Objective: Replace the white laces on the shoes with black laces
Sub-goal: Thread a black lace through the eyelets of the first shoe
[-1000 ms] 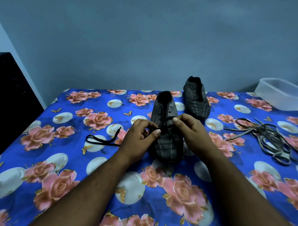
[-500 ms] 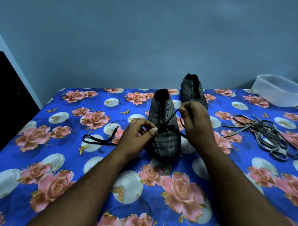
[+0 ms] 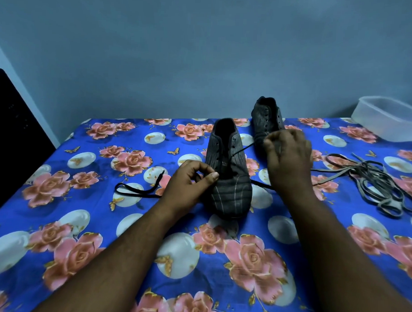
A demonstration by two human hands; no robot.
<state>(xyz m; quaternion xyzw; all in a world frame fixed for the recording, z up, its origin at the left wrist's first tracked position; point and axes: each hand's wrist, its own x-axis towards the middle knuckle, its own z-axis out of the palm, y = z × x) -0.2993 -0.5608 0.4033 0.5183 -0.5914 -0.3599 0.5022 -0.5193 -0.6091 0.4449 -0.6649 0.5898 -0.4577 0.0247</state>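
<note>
Head view: black lace going into the near shoe

Head view shows the right hand (image 3: 288, 156) pinching the black lace (image 3: 243, 150) taut up from an eyelet of the near shoe (image 3: 227, 173). The left hand (image 3: 191, 181) has its fingers (image 3: 212, 176) curled against the shoe's side, pinching the lace's other run, whose tail (image 3: 138, 190) trails left on the desk (image 3: 58, 220). Pulling too hard could drag that tail back through or tip the shoe. White laces (image 3: 374, 182) lie far right.

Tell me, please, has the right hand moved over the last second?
Yes: the right hand went from the near shoe up and rightward toward the far shoe, pulling the black lace.
</note>
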